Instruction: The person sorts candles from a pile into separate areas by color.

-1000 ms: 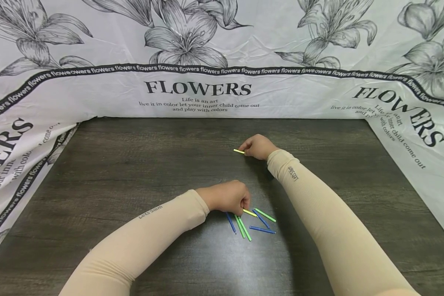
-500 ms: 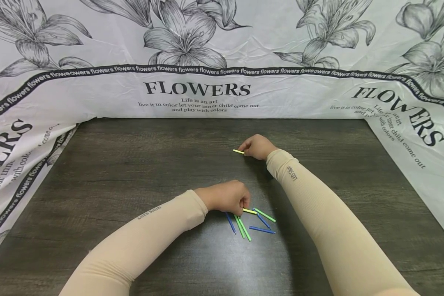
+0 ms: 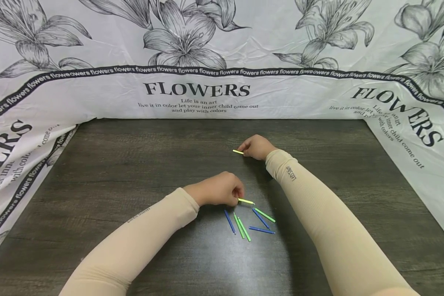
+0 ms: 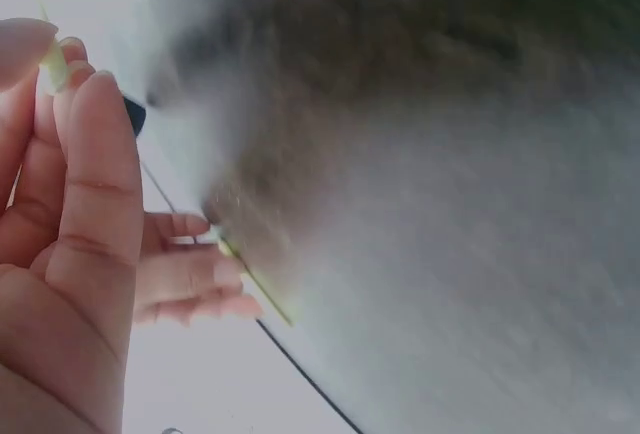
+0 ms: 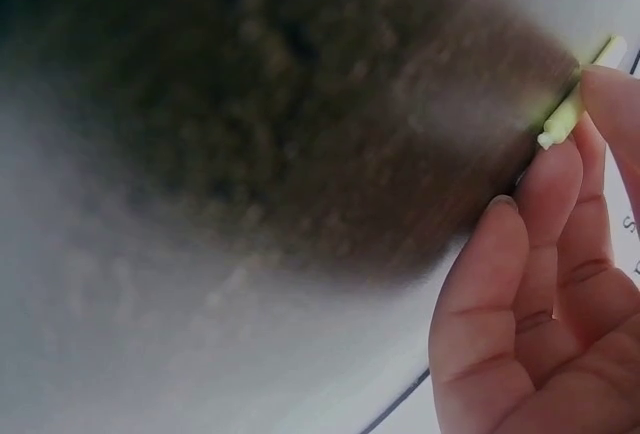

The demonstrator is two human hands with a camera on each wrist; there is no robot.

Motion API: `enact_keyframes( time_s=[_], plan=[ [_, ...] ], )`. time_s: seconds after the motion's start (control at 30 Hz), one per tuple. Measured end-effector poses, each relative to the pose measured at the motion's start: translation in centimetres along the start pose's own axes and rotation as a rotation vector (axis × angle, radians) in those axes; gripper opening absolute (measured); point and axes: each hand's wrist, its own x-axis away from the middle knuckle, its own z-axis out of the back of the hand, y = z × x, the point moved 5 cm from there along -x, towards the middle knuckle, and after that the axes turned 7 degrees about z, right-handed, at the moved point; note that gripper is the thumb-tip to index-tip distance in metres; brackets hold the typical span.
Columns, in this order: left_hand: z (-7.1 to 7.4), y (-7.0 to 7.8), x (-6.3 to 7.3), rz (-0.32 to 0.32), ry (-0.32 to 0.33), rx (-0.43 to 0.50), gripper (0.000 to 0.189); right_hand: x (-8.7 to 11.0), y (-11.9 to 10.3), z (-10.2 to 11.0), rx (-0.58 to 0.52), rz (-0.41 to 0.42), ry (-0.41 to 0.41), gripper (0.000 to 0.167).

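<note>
– Holding what, the two hands?
– One yellow stick each. Left hand [image 3: 219, 189]: thumb and fingers pinching the nearer yellow stick [image 3: 246, 201], free end pointing right. Right hand [image 3: 259, 147], farther off and to the right: pinching the farther yellow stick [image 3: 238, 152], free end pointing left.
– Location of that pair?
– Nearer one: just beyond the loose sticks. Farther one: well apart from them, toward the far side of the bench [image 3: 151, 160]. Contact with the wood: cannot tell for either.
– Loose stock?
– Six sticks, three blue, three green. At left, one blue stick [image 3: 230, 222], slanted. Just right of it, two green sticks [image 3: 242, 227], close together and roughly parallel. At right, one green stick [image 3: 264, 215] and one blue stick [image 3: 260, 218], far ends close, near ends spread. Nearer, a third blue stick [image 3: 262, 230] lying crosswise, its right end just beside the near end of the second blue.
– Surroundings?
– Pale sleeves [image 3: 329, 213] on both arms, lettered; white cloth [image 3: 107, 96] along the far, left and right sides, printed with grey flowers and "FLOWERS".
</note>
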Motion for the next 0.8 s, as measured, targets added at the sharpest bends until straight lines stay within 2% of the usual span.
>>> enact_keyframes(
  time_s=[0.43, 0.8],
  plan=[
    [2.0, -1.7, 1.0, 0.05, 0.088, 0.042, 0.015, 0.0, -0.1, 0.1, -0.001, -0.009, 0.002, 0.026],
    [2.9, -2.4, 0.7, 0.097, 0.146, 0.025, 0.015, -0.2, 0.1, 0.0, -0.017, -0.015, 0.007, 0.027]
  ],
)
